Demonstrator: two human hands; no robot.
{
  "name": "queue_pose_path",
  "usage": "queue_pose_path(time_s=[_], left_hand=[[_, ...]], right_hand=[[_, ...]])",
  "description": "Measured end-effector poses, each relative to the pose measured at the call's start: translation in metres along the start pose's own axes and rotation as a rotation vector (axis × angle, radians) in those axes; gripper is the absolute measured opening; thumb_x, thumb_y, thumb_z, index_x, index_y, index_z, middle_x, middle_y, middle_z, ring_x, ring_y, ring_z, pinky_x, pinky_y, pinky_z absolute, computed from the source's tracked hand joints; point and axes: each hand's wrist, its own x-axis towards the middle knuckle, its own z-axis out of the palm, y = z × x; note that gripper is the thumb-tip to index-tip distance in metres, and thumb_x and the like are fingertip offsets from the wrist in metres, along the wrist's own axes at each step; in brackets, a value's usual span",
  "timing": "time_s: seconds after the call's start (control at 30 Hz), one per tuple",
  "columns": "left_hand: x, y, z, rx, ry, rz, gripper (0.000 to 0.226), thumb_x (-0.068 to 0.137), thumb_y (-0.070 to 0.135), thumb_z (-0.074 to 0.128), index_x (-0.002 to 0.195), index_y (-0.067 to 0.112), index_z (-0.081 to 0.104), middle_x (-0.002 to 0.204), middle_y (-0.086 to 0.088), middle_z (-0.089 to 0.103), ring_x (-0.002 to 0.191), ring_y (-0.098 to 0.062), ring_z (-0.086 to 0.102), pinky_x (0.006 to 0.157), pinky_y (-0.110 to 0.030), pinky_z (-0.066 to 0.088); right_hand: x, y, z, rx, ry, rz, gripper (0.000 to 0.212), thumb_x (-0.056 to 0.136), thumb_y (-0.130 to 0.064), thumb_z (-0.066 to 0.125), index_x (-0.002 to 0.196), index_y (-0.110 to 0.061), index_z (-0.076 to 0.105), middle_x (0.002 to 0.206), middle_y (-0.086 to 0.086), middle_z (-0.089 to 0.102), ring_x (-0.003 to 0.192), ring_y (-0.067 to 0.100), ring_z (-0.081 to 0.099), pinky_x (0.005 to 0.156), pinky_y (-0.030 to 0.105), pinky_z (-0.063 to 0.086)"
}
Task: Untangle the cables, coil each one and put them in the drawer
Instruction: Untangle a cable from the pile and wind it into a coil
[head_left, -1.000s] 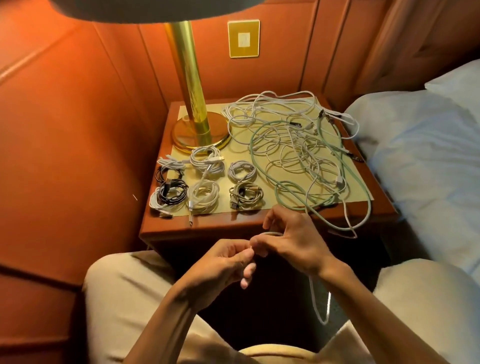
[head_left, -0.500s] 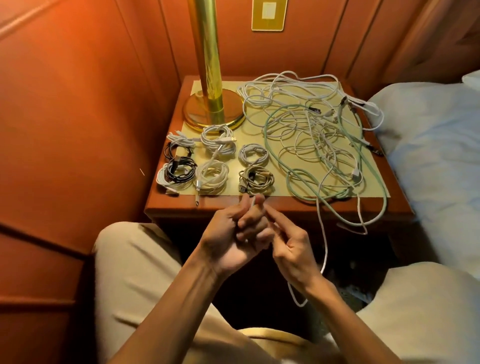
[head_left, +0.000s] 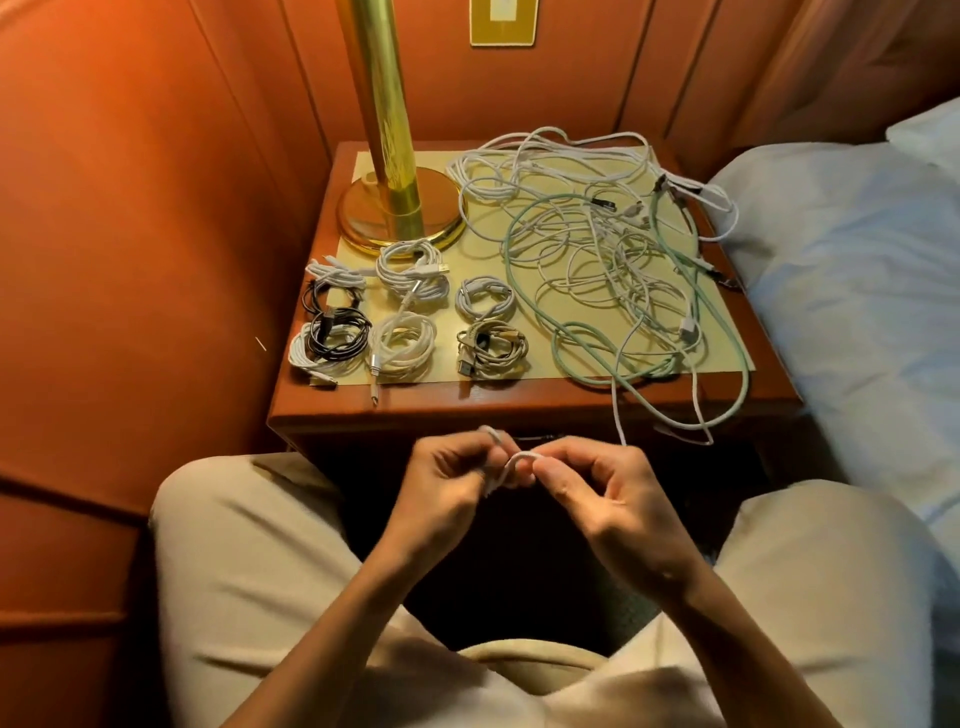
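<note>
Both hands dropped below the tabletop (head_left: 519, 410); left hand (head_left: 441, 483) and right hand (head_left: 602, 493) pinch the thin white cable (head_left: 511, 465), probably starting its coil.

Hands (head_left: 530, 483) on white cable (head_left: 511, 465)

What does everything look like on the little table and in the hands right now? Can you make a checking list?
Surface: wooden nightstand with a pale mat on top.
Job's things: coiled cables lie in rows on the left of the mat; a tangled pile of white and green cables covers the right.
Clutter: brass lamp stands at the back left.
Grippers: left hand and right hand both pinch a white cable in front of the nightstand.
Cables: the white cable runs up to the pile; some loops hang over the front edge.
Surroundings: orange padded wall, bed on the right; drawer front in shadow, hard to see.
</note>
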Motion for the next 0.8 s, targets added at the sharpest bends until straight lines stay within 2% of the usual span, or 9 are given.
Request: queue_pose_path(time_s=[0.1,0.17,0.3,0.4,0.5,0.57,0.63,0.73,0.8], left_hand=[[-0.008,-0.004,0.010,-0.064,-0.076,-0.112,0.023,0.099,0.013,0.053,0.088,0.005,0.072,0.071,-0.008,0.066,0.068,-0.017,0.064,0.071,-0.032,0.051],[-0.008,-0.003,0.013,-0.132,-0.101,-0.154,0.025,0.097,0.017,0.050,0.095,0.001,0.069,0.066,-0.006,0.059,0.062,-0.015,0.057,0.066,-0.025,0.046],[-0.010,0.000,0.019,-0.397,-0.186,-0.247,0.028,0.099,0.021,0.043,0.104,0.003,0.063,0.065,-0.001,0.047,0.059,-0.010,0.043,0.059,-0.019,0.038],[-0.012,0.000,0.023,-0.478,-0.217,-0.257,0.032,0.102,0.025,0.037,0.112,0.004,0.059,0.066,-0.002,0.043,0.059,-0.009,0.039,0.059,-0.019,0.035],[-0.006,0.005,0.019,-0.380,-0.289,-0.243,0.023,0.101,0.022,0.040,0.100,0.007,0.059,0.066,-0.001,0.045,0.059,-0.008,0.038,0.057,-0.018,0.033],[-0.001,0.010,0.014,-0.281,-0.344,-0.239,0.020,0.101,0.021,0.041,0.089,0.012,0.055,0.068,-0.003,0.050,0.060,-0.009,0.039,0.057,-0.019,0.033],[0.001,0.016,0.014,-0.335,-0.359,-0.235,0.021,0.101,0.019,0.040,0.084,0.014,0.051,0.064,-0.003,0.048,0.057,-0.010,0.037,0.056,-0.021,0.030],[0.002,0.038,0.022,-0.633,-0.173,-0.162,0.028,0.091,0.004,0.037,0.073,0.015,0.056,0.050,0.005,0.029,0.046,-0.009,0.025,0.051,-0.025,0.020],[0.013,0.058,0.017,-0.844,0.028,-0.100,0.024,0.081,0.000,0.038,0.067,0.015,0.052,0.045,0.007,0.025,0.041,-0.007,0.023,0.046,-0.022,0.023]], right_hand=[[0.007,-0.003,0.000,-0.038,0.039,-0.019,0.024,0.098,-0.017,0.054,0.090,-0.006,0.074,0.083,0.012,0.073,0.080,0.020,0.070,0.070,0.027,0.055],[0.009,-0.001,-0.004,-0.091,0.065,-0.041,0.025,0.095,-0.022,0.053,0.088,-0.010,0.074,0.082,0.008,0.072,0.080,0.020,0.070,0.075,0.034,0.056],[0.014,0.002,-0.010,-0.129,0.112,-0.061,0.023,0.094,-0.021,0.055,0.085,-0.011,0.074,0.080,0.000,0.072,0.080,0.015,0.069,0.073,0.030,0.055],[0.020,0.004,-0.013,-0.130,0.122,-0.052,0.021,0.098,-0.010,0.058,0.083,-0.009,0.074,0.078,0.000,0.072,0.078,0.013,0.069,0.072,0.027,0.056],[0.025,0.004,-0.013,-0.200,0.126,-0.077,0.025,0.097,-0.009,0.059,0.077,-0.014,0.072,0.069,-0.002,0.069,0.069,0.013,0.066,0.068,0.034,0.055],[0.029,0.004,-0.012,-0.212,0.192,-0.085,0.022,0.094,-0.011,0.064,0.077,-0.022,0.073,0.072,-0.004,0.071,0.071,0.011,0.068,0.070,0.033,0.056],[0.032,0.003,-0.013,-0.172,0.242,-0.093,0.016,0.092,-0.012,0.067,0.081,-0.021,0.074,0.078,-0.006,0.073,0.074,0.010,0.069,0.071,0.031,0.057],[0.034,0.009,-0.009,-0.197,0.194,-0.109,0.016,0.096,-0.013,0.062,0.095,-0.020,0.076,0.078,-0.006,0.072,0.070,0.010,0.067,0.065,0.031,0.056],[0.030,0.017,0.003,-0.294,0.113,-0.117,0.025,0.099,-0.013,0.057,0.115,-0.023,0.073,0.073,-0.016,0.069,0.066,-0.002,0.061,0.063,0.021,0.050]])
